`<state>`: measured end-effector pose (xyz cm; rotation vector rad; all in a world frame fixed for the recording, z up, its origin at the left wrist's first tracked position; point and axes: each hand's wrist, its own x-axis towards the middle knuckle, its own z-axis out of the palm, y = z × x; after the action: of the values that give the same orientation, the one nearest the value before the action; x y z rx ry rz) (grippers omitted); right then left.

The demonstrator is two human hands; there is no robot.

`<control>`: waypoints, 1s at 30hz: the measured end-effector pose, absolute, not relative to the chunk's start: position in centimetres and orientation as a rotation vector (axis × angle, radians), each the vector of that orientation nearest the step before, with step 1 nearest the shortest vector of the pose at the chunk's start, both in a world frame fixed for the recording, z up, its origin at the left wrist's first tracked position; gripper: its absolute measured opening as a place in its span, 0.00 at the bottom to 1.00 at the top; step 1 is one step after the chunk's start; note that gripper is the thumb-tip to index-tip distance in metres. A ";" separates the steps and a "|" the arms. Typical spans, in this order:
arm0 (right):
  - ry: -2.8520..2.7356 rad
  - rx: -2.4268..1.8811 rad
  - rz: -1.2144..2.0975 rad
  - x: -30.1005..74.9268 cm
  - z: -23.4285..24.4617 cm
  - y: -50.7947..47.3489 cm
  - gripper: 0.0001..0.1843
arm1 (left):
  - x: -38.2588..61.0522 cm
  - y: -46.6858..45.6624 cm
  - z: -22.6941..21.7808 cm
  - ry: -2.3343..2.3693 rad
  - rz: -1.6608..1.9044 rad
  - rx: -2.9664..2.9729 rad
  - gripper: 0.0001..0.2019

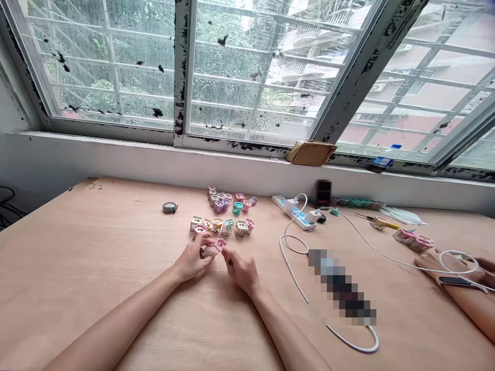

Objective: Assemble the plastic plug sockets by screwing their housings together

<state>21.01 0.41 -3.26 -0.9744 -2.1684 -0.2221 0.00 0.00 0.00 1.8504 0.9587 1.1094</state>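
Note:
My left hand (196, 257) has its fingers closed around a small patterned box with a pink top (220, 245), low over the table. The fingertips of my right hand (242, 270) are pinched at the right edge of that box. A short dark piece (230, 262) shows under the right hand's fingers; its kind is hidden. Just beyond my hands stands a row of similar small boxes with coloured tops, among them a cream one (241, 228) and a green one (228, 226). One with a dark pink top (199, 230) almost touches my left fingers.
Farther back lies a cluster of small boxes (222, 205). A round watch-like object (169, 207) is at the left. To the right are a power strip (294, 212), white cables (288, 257) and a blurred-out object (342, 286). Another person's hands (436, 263) rest at the far right, near pink-topped boxes (413, 239).

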 end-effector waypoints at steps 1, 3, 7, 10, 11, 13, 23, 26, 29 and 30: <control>-2.140 -1.013 -0.208 21.2 -3.3 0.5 0.16 | -0.1 0.1 -0.1 0.969 1.101 1.838 0.22; -2.066 -1.085 -0.179 21.6 -3.3 0.8 0.16 | -0.1 0.2 -0.2 0.985 1.076 1.826 0.19; -1.957 -1.172 -0.115 22.4 -2.8 1.2 0.16 | -0.2 0.2 -0.3 0.977 1.062 1.820 0.14; -1.924 -1.257 -0.079 22.8 -2.5 1.5 0.15 | -0.2 0.1 -0.3 0.993 1.085 1.834 0.13; -1.925 -1.280 -0.069 22.9 -2.5 1.5 0.14 | -0.2 0.1 -0.2 1.006 1.097 1.856 0.13; -1.949 -1.305 -0.058 23.0 -2.5 1.6 0.14 | -0.3 0.1 -0.2 1.025 1.127 1.910 0.14; -1.987 -1.271 0.056 23.2 -1.6 1.1 0.12 | -0.6 0.2 0.5 1.031 1.089 2.036 0.19; -2.026 -1.242 0.097 23.3 -1.4 1.0 0.11 | -0.6 0.3 0.4 1.071 1.045 2.001 0.16; -2.068 -1.225 0.133 23.3 -1.3 1.1 0.10 | -0.6 0.3 0.3 1.061 1.044 2.005 0.13; -2.084 -1.224 0.140 23.3 -1.2 1.1 0.09 | -0.6 0.4 0.4 1.045 1.059 2.011 0.13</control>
<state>23.32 1.08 -1.23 -1.2245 -2.0845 0.1402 -0.63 0.38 0.36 2.0107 1.0448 1.0592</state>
